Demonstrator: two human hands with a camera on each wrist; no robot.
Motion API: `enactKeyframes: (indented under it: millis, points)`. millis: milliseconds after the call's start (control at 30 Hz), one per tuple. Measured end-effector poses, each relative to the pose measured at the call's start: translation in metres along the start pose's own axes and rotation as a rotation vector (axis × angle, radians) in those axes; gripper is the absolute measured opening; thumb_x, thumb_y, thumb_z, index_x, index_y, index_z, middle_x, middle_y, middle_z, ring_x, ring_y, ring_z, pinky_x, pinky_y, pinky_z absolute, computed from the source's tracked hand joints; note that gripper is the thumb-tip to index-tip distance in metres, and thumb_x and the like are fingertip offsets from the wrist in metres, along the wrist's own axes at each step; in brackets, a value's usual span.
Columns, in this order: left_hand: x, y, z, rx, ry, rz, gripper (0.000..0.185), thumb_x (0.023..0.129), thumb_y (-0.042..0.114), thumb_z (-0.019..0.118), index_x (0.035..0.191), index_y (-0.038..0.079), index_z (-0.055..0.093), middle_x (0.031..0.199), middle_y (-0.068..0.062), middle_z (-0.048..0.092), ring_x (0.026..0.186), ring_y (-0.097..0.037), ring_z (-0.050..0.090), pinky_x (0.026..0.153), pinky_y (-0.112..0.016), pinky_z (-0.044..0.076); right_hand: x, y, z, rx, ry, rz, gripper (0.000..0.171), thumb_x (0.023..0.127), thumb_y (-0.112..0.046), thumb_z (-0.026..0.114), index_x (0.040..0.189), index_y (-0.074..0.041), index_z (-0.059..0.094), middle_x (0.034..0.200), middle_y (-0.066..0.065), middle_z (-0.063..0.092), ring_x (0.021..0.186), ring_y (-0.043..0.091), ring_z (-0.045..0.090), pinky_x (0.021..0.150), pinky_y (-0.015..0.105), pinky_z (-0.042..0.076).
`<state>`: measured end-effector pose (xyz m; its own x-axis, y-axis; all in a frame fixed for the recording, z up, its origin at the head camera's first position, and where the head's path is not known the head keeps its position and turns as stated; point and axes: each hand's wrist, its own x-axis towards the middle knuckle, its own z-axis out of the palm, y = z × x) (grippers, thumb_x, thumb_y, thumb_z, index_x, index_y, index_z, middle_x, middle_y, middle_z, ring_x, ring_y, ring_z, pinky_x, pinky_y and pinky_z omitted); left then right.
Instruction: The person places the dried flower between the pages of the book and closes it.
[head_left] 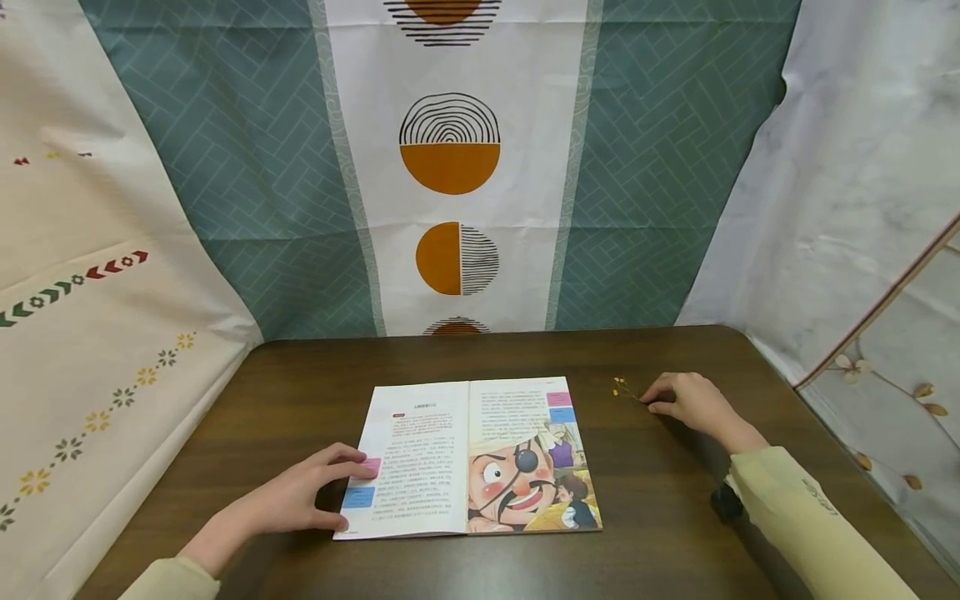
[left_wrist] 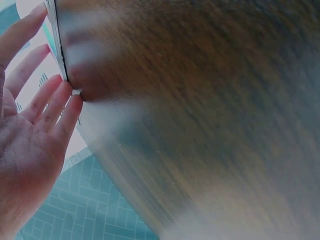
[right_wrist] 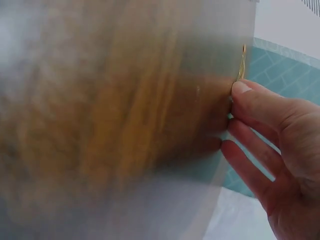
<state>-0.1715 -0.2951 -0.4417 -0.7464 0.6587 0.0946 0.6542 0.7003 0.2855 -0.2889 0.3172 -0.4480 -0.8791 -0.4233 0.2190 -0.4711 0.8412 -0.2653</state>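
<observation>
An open picture book (head_left: 468, 454) lies flat in the middle of the dark wooden table (head_left: 660, 508). Its right page shows a cartoon pirate face, and pink and blue tabs sit on both pages. My left hand (head_left: 356, 497) rests with straight fingers on the left page's outer edge. In the left wrist view the left hand's fingertips (left_wrist: 60, 107) touch the book's edge (left_wrist: 57, 45). A small sprig of yellow flowers (head_left: 622, 389) lies on the table to the right of the book. My right hand (head_left: 649, 400) pinches its stem end. The right wrist view shows the sprig (right_wrist: 242, 62) at the right hand's fingertips (right_wrist: 242, 90).
Patterned cloths hang behind the table: teal and white at the back (head_left: 450, 167), cream on the left (head_left: 97, 333), white on the right (head_left: 847, 208). A small black object (head_left: 726, 502) sits under my right sleeve. Bare tabletop surrounds the book.
</observation>
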Motion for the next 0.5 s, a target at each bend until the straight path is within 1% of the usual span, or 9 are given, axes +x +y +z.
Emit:
enactKeyframes:
  millis: [167,367,500]
  points:
    - [0.0006,0.0005,-0.0019,-0.017,-0.01,0.002,0.061,0.075,0.037,0.085,0.131,0.028,0.062,0.131,-0.002,0.054,0.114,-0.022,0.056,0.092,-0.033,0.051,0.0022,0.005,-0.0004,0.041,0.007,-0.011,0.015,0.08,-0.009,0.078,0.091,-0.019,0.079,0.096,0.001,0.075,0.089,0.027,0.072,0.078,0.044,0.057]
    - [0.0014,0.0007,-0.0009,-0.008,-0.01,-0.006,0.061,0.075,0.035,0.085,0.131,0.03,0.061,0.132,-0.001,0.054,0.115,-0.02,0.055,0.093,-0.032,0.051,0.0008,0.0056,-0.0025,0.045,-0.012,-0.018,0.013,0.08,-0.012,0.079,0.092,-0.018,0.079,0.095,0.0,0.075,0.089,0.026,0.071,0.079,0.043,0.056]
    - [0.0007,0.0005,0.0004,-0.003,-0.004,-0.001,0.062,0.074,0.034,0.085,0.131,0.029,0.061,0.131,-0.001,0.054,0.114,-0.02,0.056,0.092,-0.032,0.051,0.0006,0.0038,-0.002,0.052,-0.013,-0.003,0.012,0.08,-0.013,0.08,0.09,-0.018,0.078,0.093,-0.001,0.074,0.087,0.025,0.071,0.078,0.043,0.056]
